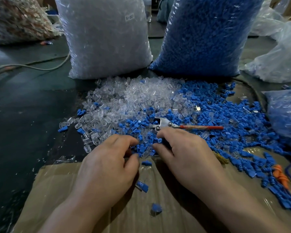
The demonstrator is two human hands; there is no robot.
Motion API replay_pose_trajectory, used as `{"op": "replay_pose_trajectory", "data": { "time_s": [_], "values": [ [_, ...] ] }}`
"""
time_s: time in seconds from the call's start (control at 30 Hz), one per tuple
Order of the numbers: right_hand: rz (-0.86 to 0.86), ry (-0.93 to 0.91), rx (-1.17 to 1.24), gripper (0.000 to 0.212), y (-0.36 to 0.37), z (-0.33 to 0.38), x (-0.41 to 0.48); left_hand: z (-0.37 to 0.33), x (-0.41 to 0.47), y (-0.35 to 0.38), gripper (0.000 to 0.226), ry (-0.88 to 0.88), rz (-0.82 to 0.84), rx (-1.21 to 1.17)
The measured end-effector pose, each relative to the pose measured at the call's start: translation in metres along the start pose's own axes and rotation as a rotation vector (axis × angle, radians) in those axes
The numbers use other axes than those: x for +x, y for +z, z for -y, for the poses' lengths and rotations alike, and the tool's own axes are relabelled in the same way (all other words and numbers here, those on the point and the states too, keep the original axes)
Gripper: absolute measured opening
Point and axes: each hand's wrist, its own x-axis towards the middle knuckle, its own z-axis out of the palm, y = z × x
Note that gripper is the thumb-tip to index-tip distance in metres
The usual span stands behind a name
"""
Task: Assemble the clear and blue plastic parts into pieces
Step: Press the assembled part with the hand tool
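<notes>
Dark grey-green surface (pixel 32 106), whether floor or low table can't be told. Cardboard sheet (pixel 74 190) lies flat at the near edge, with a few stray blue pieces on it. Beyond it is a heap of clear parts (pixel 133 98), with a heap of blue parts (pixel 225 115) touching it on the right and mixed in along the seam. Behind them stand a bag of clear parts (pixel 107 39) and a bag of blue parts (pixel 200 39), upright, side by side. Smaller blue bag (pixel 286 115) at right edge. Pale cord (pixel 32 67) trails at left. Bag of mixed scraps (pixel 18 19) far left.
</notes>
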Motion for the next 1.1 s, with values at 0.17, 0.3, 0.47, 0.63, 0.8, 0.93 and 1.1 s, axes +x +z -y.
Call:
{"op": "replay_pose_trajectory", "data": {
  "time_s": [0.17, 0.3, 0.47, 0.63, 0.8, 0.93, 1.1],
  "values": [
    [0.025, 0.01, 0.012, 0.018, -0.001, 0.0, -0.002, -0.002, 0.0, 0.001, 0.04, 0.07, 0.065, 0.042],
    [0.013, -0.032, 0.001, 0.017, -0.003, 0.003, -0.006, -0.006, 0.002, 0.004, 0.035, 0.128, 0.106, 0.067],
    [0.133, -0.086, -0.064, 0.013, -0.001, 0.009, -0.007, -0.005, 0.003, 0.01, 0.032, 0.103, 0.083, 0.086],
    [0.177, -0.099, -0.125, 0.01, 0.001, 0.008, -0.006, -0.004, 0.003, 0.011, 0.029, 0.09, 0.073, 0.082],
    [0.161, -0.1, -0.206, 0.015, 0.01, 0.009, -0.003, -0.003, 0.003, 0.011, 0.033, 0.102, 0.106, 0.106],
    [0.171, -0.074, -0.203, 0.016, 0.009, 0.009, 0.001, -0.001, 0.005, 0.01, 0.031, 0.056, 0.117, -0.012],
    [0.145, -0.129, -0.161, 0.014, 0.007, 0.009, -0.006, -0.002, 0.005, 0.01, 0.02, 0.019, 0.086, -0.095]
  ]
}}
